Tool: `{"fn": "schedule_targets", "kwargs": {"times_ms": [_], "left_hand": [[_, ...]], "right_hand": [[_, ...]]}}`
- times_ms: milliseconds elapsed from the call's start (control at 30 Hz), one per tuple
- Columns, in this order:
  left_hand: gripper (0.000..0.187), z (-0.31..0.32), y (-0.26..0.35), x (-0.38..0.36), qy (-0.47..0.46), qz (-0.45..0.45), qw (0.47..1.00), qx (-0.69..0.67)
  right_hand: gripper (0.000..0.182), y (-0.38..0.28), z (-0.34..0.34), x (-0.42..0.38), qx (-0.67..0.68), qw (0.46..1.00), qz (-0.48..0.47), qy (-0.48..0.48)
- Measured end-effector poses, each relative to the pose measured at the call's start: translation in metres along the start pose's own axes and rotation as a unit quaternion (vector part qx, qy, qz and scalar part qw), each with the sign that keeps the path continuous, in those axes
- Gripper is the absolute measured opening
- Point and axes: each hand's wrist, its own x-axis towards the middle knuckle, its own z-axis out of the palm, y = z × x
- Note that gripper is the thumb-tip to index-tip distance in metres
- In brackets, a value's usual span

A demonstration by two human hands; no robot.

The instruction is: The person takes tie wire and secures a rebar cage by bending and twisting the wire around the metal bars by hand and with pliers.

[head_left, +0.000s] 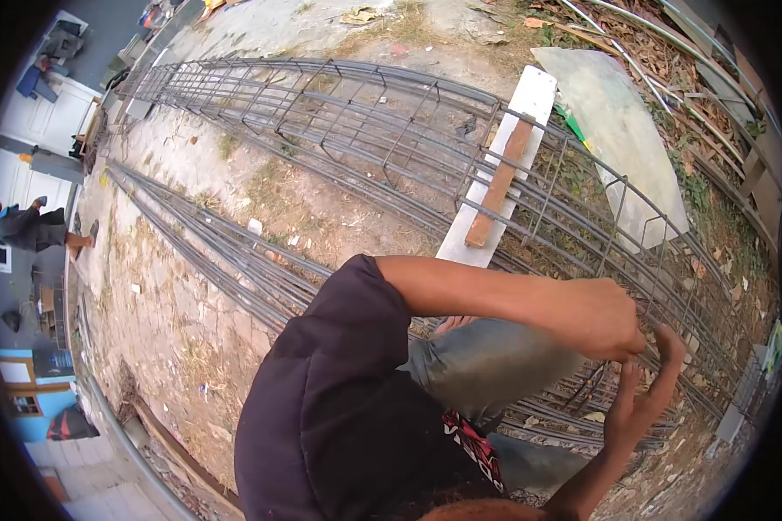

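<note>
My left hand [595, 319] reaches over the rebar cage with its fingers curled together. Whatever it pinches, if anything, is too small to make out. Just below it, my right hand [641, 404] is held with thumb and forefinger apart in a curve, the tips close to the left fingers. Nothing shows clearly between them. Both hands are above the near part of the long rebar cage [543, 201], made of parallel steel bars with square stirrups. A brown wooden block [502, 184] lies across the cage, over a white board [530, 91].
Loose steel bars [208, 260] lie on the dirt beside the cage. A pale translucent sheet [621, 130] rests on the far side, near scrap wood and pipes [712, 130]. Another person [35, 227] stands by the building at left. My bent knee [495, 360] is beneath my left forearm.
</note>
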Motion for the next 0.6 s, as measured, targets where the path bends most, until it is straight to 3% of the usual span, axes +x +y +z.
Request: {"fn": "schedule_targets", "kwargs": {"times_ms": [67,100,133,167,200,233,333,400,433,533,600], "left_hand": [[0.031,0.000,-0.008,-0.003,0.086,0.050,0.994,-0.044],[0.031,-0.001,-0.013,-0.004,0.129,0.074,0.987,-0.062],[0.031,-0.003,-0.013,-0.009,0.061,-0.001,0.975,-0.212],[0.031,-0.005,-0.010,-0.017,-0.008,-0.079,0.930,-0.358],[0.030,-0.008,-0.009,-0.026,-0.078,-0.153,0.853,-0.493],[0.032,-0.013,-0.013,-0.033,-0.141,-0.181,0.796,-0.560],[0.033,-0.009,-0.030,-0.058,-0.145,-0.239,0.659,-0.698],[0.034,-0.016,-0.031,-0.068,-0.121,-0.253,0.699,-0.657],[0.034,-0.019,-0.033,-0.073,-0.110,-0.259,0.720,-0.634],[0.033,-0.019,-0.024,-0.084,-0.009,-0.327,0.648,-0.688],[0.032,-0.012,-0.033,-0.094,-0.035,-0.317,0.648,-0.691]], "right_hand": [[0.045,-0.002,-0.004,-0.003,0.228,0.941,0.203,-0.148],[0.041,0.011,-0.009,-0.008,0.207,0.946,0.217,-0.120],[0.039,0.024,-0.014,-0.014,0.187,0.950,0.232,-0.091],[0.036,0.032,-0.020,-0.017,0.143,0.964,0.208,-0.082],[0.034,0.037,-0.025,-0.021,0.099,0.975,0.184,-0.072],[0.032,0.040,-0.033,-0.028,0.081,0.981,0.163,-0.069],[0.030,0.029,-0.045,-0.027,0.073,0.985,0.120,-0.097],[0.033,0.008,-0.038,-0.019,0.123,0.970,0.117,-0.175],[0.034,0.009,-0.024,-0.027,0.108,0.977,0.114,-0.145],[0.033,-0.004,-0.014,-0.011,0.021,0.939,0.199,-0.278],[0.030,-0.003,-0.003,-0.006,0.053,0.926,0.184,-0.325]]}}
